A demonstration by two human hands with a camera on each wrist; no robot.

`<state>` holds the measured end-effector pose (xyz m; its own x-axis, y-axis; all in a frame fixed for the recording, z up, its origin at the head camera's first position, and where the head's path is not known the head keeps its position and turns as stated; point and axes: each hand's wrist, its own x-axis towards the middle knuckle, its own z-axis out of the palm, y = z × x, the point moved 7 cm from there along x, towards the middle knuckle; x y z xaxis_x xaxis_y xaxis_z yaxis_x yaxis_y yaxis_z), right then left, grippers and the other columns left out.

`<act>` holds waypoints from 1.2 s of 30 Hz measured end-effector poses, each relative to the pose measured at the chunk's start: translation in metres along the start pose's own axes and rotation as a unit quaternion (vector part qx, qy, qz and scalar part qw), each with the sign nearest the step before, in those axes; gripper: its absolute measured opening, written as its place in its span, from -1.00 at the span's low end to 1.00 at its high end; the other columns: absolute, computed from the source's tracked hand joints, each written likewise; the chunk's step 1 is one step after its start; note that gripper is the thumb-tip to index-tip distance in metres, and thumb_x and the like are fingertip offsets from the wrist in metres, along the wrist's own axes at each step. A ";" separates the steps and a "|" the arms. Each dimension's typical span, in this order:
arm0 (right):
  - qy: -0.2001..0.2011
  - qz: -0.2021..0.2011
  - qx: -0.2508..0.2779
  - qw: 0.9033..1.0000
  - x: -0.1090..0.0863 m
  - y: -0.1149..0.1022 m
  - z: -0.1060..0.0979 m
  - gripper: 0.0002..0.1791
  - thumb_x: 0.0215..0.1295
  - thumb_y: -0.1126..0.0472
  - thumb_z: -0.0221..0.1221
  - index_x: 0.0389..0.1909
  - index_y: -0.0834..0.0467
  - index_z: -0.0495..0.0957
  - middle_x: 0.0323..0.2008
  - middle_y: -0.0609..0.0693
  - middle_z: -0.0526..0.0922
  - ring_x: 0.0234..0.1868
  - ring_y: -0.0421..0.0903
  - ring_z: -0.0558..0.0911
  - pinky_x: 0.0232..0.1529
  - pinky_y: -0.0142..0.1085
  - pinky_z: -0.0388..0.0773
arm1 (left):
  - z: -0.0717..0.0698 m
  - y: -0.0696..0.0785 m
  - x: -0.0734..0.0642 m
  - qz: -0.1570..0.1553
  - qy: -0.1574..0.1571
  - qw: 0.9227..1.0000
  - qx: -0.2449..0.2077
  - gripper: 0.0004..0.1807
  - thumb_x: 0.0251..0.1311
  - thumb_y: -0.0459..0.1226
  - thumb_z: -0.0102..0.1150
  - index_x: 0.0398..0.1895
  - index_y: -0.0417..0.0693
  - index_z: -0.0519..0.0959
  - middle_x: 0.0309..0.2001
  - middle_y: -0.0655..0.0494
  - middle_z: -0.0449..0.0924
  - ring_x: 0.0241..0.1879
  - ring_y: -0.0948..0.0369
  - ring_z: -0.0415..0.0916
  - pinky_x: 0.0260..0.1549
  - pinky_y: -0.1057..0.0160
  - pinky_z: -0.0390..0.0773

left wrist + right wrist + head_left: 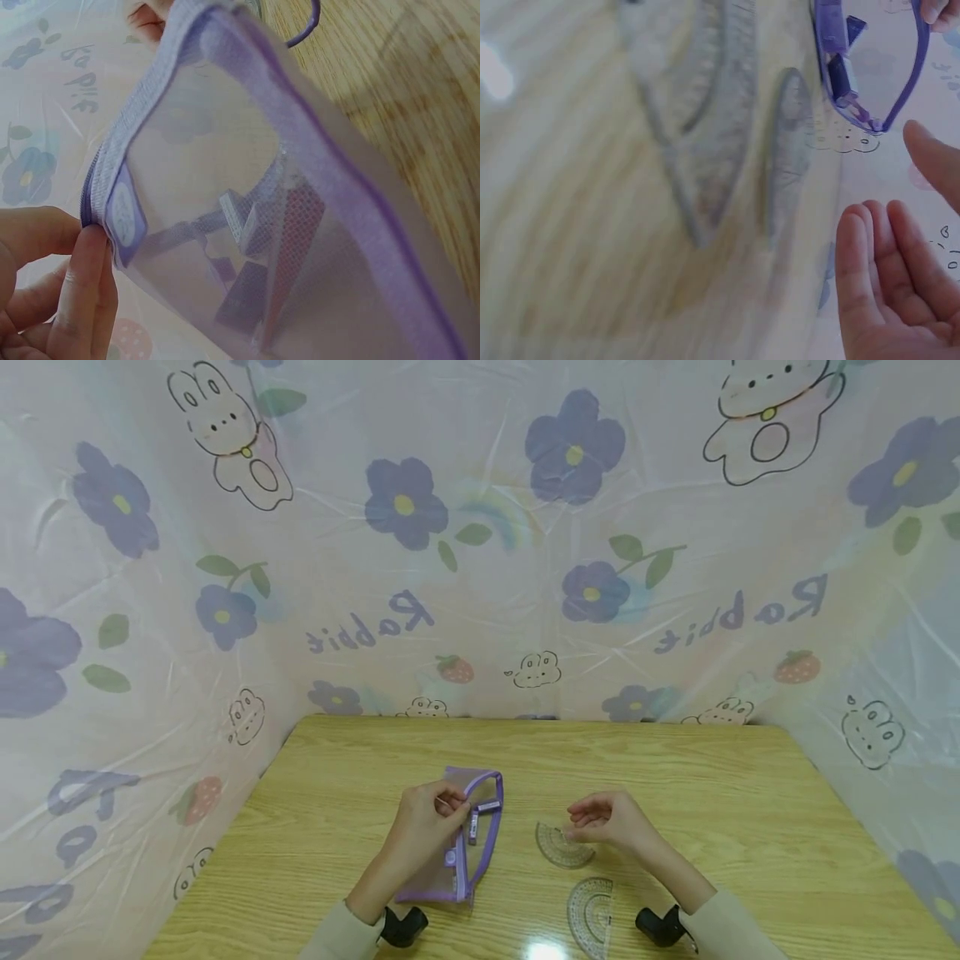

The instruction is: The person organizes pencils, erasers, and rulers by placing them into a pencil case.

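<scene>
My left hand [429,820] pinches the zip edge of a purple-trimmed mesh pencil case [429,881] between thumb and fingers. The case gapes along its zip, and two small purple-and-white blocks [474,827] show inside. Through the mesh in the left wrist view, a reddish wedge-shaped item [296,232] is also visible. My right hand [618,820] hovers right of the case with fingers loosely bent, nothing in them. Close beside it lies a small clear protractor [562,850]. A larger clear protractor [588,910] lies nearer to me.
The wooden table [675,768] carries all of these things. Printed sheeting [495,560] with flowers and rabbits hangs behind and on both sides. Black wrist mounts [403,927] sit by both cuffs.
</scene>
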<state>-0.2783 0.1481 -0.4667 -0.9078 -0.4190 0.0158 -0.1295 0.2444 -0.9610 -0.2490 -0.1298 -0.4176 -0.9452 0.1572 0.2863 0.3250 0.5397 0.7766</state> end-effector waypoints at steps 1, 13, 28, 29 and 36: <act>-0.002 0.001 0.004 1.000 -0.002 0.001 0.000 -0.54 0.08 0.39 0.45 -0.06 0.57 0.55 -0.20 0.35 0.66 -0.26 0.01 0.68 -0.24 -0.34 0.67 | 0.000 0.000 0.000 0.000 0.000 1.000 0.000 -0.91 0.19 -0.37 0.37 -0.35 -0.23 0.66 -0.44 0.17 0.61 -0.48 0.27 0.57 -0.51 0.38 0.63; -0.013 -0.015 -0.004 1.000 -0.012 0.008 -0.001 -0.48 -0.01 0.41 0.49 -0.05 0.57 0.54 -0.19 0.31 0.66 -0.22 0.11 0.66 -0.22 -0.33 0.67 | -0.001 0.002 -0.002 -0.001 0.000 1.000 -0.005 -0.96 0.17 -0.43 0.36 -0.34 -0.21 0.66 -0.44 0.16 0.61 -0.49 0.29 0.56 -0.51 0.38 0.64; -0.018 -0.038 -0.076 0.996 -0.017 0.016 0.004 -0.39 -0.09 0.32 0.56 -0.02 0.51 0.55 -0.13 0.27 0.67 -0.16 0.08 0.65 -0.11 -0.25 0.67 | -0.002 0.003 -0.002 0.000 0.004 1.000 -0.006 -0.93 0.14 -0.47 0.36 -0.34 -0.19 0.68 -0.45 0.16 0.61 -0.48 0.29 0.57 -0.50 0.38 0.64; -0.018 -0.037 -0.081 0.996 -0.017 0.016 0.004 -0.38 -0.10 0.32 0.56 -0.02 0.50 0.56 -0.13 0.26 0.67 -0.16 0.08 0.65 -0.11 -0.26 0.67 | -0.002 0.003 -0.002 0.001 0.005 1.000 -0.006 -0.93 0.14 -0.47 0.36 -0.34 -0.19 0.68 -0.45 0.16 0.61 -0.48 0.30 0.57 -0.50 0.38 0.64; -0.021 -0.041 -0.116 0.992 -0.019 0.017 0.007 -0.36 -0.17 0.29 0.60 -0.02 0.43 0.59 -0.12 0.17 0.65 -0.17 0.02 0.61 -0.15 -0.29 0.66 | -0.002 0.004 -0.001 0.007 0.009 1.000 -0.005 -0.96 0.15 -0.46 0.35 -0.35 -0.21 0.67 -0.46 0.17 0.61 -0.49 0.32 0.56 -0.51 0.38 0.64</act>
<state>-0.2608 0.1539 -0.4849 -0.8740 -0.4800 0.0752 -0.2948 0.4010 -0.8674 -0.2467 -0.1296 -0.4141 -0.9401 0.1501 0.3060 0.3378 0.5302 0.7777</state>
